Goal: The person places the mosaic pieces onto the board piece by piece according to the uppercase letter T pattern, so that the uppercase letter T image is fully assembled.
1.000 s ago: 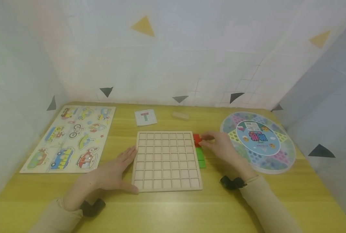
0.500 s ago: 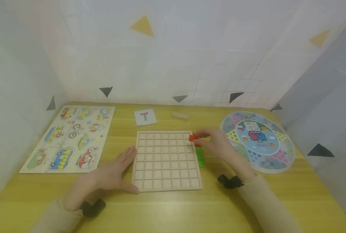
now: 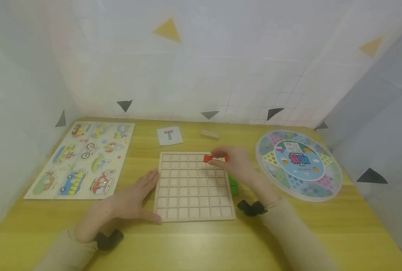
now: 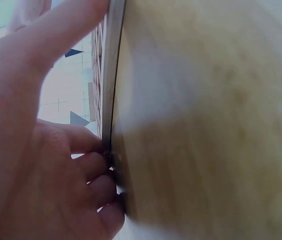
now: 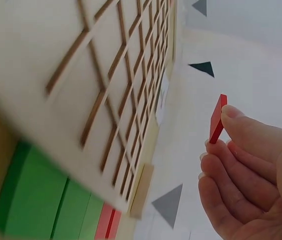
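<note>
In the head view a square wooden grid board (image 3: 193,192) lies on the table, its cells bare. My left hand (image 3: 129,202) rests against the board's left edge, fingers and thumb extended; the left wrist view shows the fingertips touching that edge. Thumb and fingers of my right hand (image 3: 236,165) pinch a thin red square tile (image 5: 218,120) above the board's upper right part. Along the right edge lie green tiles (image 3: 233,185), partly under my hand, and more red (image 5: 107,221) tiles beyond them in the right wrist view.
Behind the board are a small card (image 3: 169,136) with a red and green T pattern and a wooden block (image 3: 209,134). A vehicle puzzle board (image 3: 85,160) lies at left, a round game box (image 3: 299,165) at right. White walls (image 3: 201,60) enclose the table.
My right hand has lifted a red tile from beside the board and carried it left over the upper rows. The left hand has stayed at the left edge.
</note>
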### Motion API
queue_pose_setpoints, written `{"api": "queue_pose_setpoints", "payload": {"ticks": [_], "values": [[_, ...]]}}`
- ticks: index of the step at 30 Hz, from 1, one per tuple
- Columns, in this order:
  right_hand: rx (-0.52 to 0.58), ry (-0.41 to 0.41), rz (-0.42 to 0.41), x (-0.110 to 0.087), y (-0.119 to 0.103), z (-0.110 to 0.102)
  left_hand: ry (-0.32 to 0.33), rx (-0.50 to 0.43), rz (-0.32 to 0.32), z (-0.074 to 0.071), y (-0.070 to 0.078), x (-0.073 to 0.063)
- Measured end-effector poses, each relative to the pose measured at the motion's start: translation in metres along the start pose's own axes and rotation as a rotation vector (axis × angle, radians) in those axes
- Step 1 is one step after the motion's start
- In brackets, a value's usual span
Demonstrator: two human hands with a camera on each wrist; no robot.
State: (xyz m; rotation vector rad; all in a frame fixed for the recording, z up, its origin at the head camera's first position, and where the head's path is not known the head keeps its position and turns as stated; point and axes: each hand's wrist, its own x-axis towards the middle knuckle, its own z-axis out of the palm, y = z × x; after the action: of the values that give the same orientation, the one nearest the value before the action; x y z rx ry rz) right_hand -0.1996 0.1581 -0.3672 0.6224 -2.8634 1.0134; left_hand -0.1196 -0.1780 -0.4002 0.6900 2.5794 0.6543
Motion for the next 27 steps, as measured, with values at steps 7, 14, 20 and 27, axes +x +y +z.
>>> {"api": "queue_pose_setpoints", "payload": {"ticks": [7, 14, 20, 27], "values": [[-0.018, -0.030, -0.008, 0.010, -0.013, 0.014, -0.001, -0.002, 0.000, 0.002, -0.002, 0.001], [0.015, -0.041, -0.045, 0.019, -0.026, 0.024, 0.001, 0.006, 0.004, 0.001, -0.002, 0.001], [0.022, -0.027, -0.067, 0.025, -0.036, 0.033, 0.000, 0.010, -0.001, 0.001, -0.001, 0.000], [0.068, -0.023, -0.082, 0.028, -0.042, 0.041, -0.001, 0.008, -0.011, 0.000, 0.000, 0.000]]}}
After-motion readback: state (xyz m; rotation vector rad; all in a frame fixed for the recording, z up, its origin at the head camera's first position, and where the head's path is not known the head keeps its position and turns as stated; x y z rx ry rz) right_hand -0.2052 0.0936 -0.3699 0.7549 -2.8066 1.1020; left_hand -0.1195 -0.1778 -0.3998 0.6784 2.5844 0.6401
